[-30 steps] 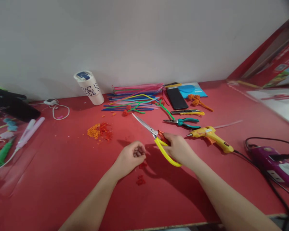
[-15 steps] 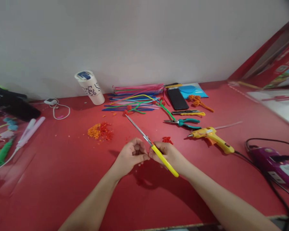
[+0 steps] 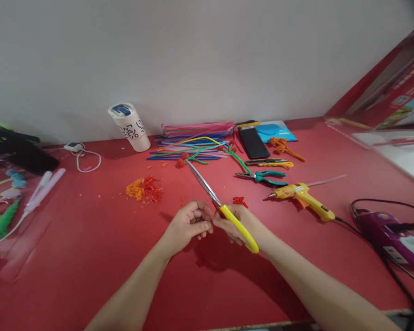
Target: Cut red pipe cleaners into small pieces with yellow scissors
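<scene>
In my right hand (image 3: 239, 223) rests a pair of scissors (image 3: 234, 223) with yellow handles, its blades nearly together and pointing up and to the left. The right fingertips reach toward my left hand (image 3: 193, 220). There the fingers are curled and the thumb is pressed near them; whatever they pinch is too small or hidden to make out. Both hands are held above the red table, fingertips almost meeting. Just beyond the right hand lie small red fuzzy pieces (image 3: 240, 201). A pile of orange and red clippings (image 3: 141, 189) lies to the left, past my left hand.
Pipe cleaners (image 3: 196, 138) lie along the wall, beside a white tumbler (image 3: 131, 128) and a phone (image 3: 254, 143). To the right are pliers (image 3: 262, 176), a yellow glue gun (image 3: 301, 195) and a purple power strip (image 3: 393, 234) with cables. A pink hair straightener (image 3: 43, 191) lies left.
The scissors have turned slightly in my right hand, their tips swinging a little to the right and up. My left hand has stayed nearly where it was.
</scene>
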Available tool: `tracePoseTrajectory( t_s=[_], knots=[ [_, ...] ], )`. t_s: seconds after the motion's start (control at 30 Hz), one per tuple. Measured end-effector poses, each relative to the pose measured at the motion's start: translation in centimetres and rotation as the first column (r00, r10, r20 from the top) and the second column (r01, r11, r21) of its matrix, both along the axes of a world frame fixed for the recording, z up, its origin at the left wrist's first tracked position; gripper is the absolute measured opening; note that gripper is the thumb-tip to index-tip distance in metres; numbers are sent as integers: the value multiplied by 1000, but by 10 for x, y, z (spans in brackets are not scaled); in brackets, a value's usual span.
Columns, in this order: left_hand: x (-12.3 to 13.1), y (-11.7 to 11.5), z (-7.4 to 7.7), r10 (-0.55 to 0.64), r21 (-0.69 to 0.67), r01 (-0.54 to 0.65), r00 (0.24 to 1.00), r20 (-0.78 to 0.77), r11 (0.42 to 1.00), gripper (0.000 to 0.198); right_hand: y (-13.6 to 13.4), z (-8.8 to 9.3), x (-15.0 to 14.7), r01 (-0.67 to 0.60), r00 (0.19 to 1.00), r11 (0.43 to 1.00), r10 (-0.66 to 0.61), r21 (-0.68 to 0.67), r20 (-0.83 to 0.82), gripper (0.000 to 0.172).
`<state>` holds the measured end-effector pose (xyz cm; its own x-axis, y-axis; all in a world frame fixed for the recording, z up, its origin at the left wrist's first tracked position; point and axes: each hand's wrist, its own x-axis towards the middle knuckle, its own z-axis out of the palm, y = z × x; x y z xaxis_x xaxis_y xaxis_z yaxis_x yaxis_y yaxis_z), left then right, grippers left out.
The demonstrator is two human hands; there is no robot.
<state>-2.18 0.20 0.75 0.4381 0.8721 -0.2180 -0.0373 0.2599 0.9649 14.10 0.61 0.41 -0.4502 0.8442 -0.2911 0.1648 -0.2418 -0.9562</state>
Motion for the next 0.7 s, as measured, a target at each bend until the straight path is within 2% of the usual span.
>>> tracePoseTrajectory(
  t_s=[0.2,0.4,0.53,0.7],
  knots=[
    [-1,1,-1,-3,-41,4,1000,18,999,17,-2,0,0,17,999,999,-18,39,45,20],
    [0,1,2,14,-57,-13,1000,28,998,18,-3,-4,-3,73,997,997,-73,1,22,20],
    [1,0,5,65,-36,-64,997,30,997,17,-2,-1,-6,104,992,994,-106,-39,-64,18],
    [1,-3,6,57,15,-59,995,77,998,16,-5,5,-7,81,976,995,-91,-63,-196,18]
  ],
)
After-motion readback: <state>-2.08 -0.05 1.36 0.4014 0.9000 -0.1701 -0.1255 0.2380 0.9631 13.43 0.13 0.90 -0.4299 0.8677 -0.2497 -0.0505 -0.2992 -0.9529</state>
